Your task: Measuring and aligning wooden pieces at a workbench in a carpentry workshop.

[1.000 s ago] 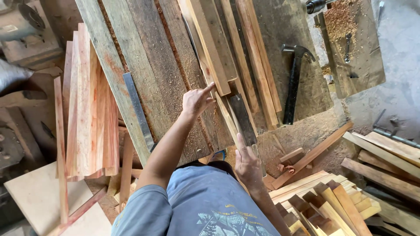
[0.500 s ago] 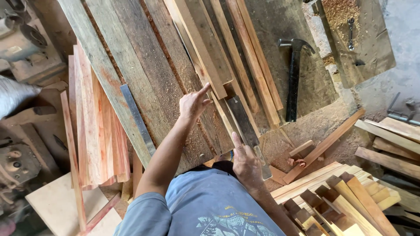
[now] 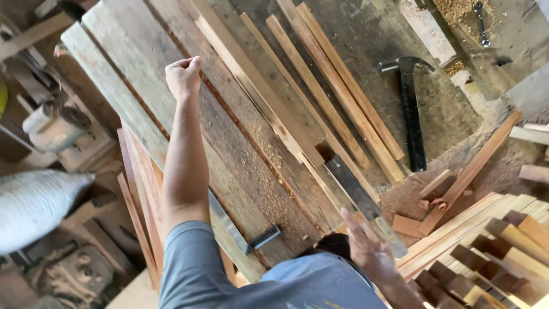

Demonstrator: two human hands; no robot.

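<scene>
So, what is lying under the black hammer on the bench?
The black hammer lies on the dusty grey bench top, beside long wooden strips. Whatever sits directly beneath its handle is covered.

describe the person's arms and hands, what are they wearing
Both arms are bare from the elbow down, with no gloves, watch or rings visible on the left hand or the right hand. A short blue-grey T-shirt sleeve covers the left upper arm. The shirt's front carries a small printed design at the bottom edge of the view.
</scene>
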